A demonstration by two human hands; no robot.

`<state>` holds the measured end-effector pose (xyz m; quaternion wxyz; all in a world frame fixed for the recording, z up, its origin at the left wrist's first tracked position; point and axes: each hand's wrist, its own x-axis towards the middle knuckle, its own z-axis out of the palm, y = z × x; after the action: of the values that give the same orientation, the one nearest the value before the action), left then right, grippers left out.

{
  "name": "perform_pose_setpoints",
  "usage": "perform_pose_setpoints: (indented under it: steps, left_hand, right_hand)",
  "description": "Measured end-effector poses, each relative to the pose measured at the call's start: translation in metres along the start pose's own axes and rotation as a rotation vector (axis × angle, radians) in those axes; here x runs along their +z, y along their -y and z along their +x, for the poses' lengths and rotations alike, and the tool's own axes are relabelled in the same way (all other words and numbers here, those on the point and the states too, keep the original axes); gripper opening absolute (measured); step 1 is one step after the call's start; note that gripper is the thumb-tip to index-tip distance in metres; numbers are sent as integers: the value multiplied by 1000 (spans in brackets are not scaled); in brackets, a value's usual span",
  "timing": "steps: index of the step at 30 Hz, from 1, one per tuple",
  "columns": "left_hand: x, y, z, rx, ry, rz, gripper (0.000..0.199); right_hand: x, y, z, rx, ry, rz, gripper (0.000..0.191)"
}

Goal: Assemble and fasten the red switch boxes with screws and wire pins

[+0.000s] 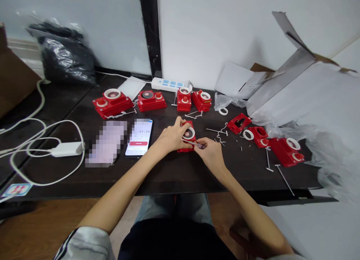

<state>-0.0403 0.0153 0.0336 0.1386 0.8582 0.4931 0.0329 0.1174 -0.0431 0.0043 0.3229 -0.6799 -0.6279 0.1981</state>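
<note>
A red alarm box (185, 149) with a white ring and a dark round centre sits on the dark table before me. My left hand (174, 134) is closed on its left side, fingers over the top edge. My right hand (208, 151) is pinched at the lower right of the box, on a thin metal rod (190, 141) that runs across the box's front towards my left thumb. A small shiny bit shows at my right fingertips, too small to name. To the right of the box lie a T-shaped metal hammer (222, 132) and white cord.
Several other red boxes stand behind, such as one box (152, 102), and more lie right, including an opened one (239, 123). Left are a phone (138, 138), a blurred flat object (108, 144) and a charger with cables (67, 149). A power strip (168, 84) lies behind; a carton (303, 80) stands right.
</note>
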Motion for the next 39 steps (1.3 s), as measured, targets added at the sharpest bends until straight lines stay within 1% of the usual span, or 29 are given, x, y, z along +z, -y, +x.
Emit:
perform_pose_setpoints:
  steps: [4, 7, 9, 11, 14, 17, 19, 21, 23, 25, 28, 31, 33, 35, 37, 39]
  left_hand:
    - [5, 2, 1, 9, -34, -1, 66]
    - [7, 4, 2, 11, -46, -13, 70]
    - [8, 5, 2, 13, -44, -29, 73]
    - [7, 5, 2, 15, -40, -55, 73]
    - [6, 5, 1, 25, -33, -114, 71]
    - [6, 6, -2, 24, -50, -190, 71]
    - [11, 9, -4, 39, -80, -276, 75]
    - [18, 14, -5, 85, -123, -396, 81]
    - [28, 20, -6, 140, -181, -503, 82]
    - [38, 22, -8, 164, -239, -552, 81]
    - [52, 19, -13, 111, -300, -559, 83]
    - [61, 11, -17, 26, -342, -566, 88]
    - [64, 6, -17, -28, -369, -574, 83]
    - [61, 3, -16, -57, -391, -589, 70]
    - [55, 0, -14, -48, -415, -607, 58]
    - [46, -3, -16, -22, -456, -612, 57]
  right_hand:
    - [-3, 5, 0, 3, -62, 85, 14]
    - [-12, -3, 3, 3, -120, 131, 17]
    - [-20, -18, 7, 21, -169, 97, 21]
    - [-28, -38, 10, 36, -226, -24, 24]
    - [-34, -68, 11, 58, -221, -170, 28]
    - [-33, -85, 8, 56, -218, -203, 29]
    - [-30, -89, 6, 44, -222, -203, 31]
    - [-28, -89, 4, 13, -240, -210, 33]
    - [-26, -89, 3, -49, -251, -243, 35]
    - [-24, -91, 3, -123, -247, -310, 33]
    - [-22, -98, 4, -196, -246, -437, 34]
    - [-21, -105, 4, -225, -283, -523, 35]
    - [-21, -108, 4, -214, -318, -551, 35]
    - [-20, -108, 4, -184, -349, -566, 34]
    - [-20, -108, 3, -155, -370, -569, 33]
    - [-20, -107, 3, -142, -382, -556, 33]
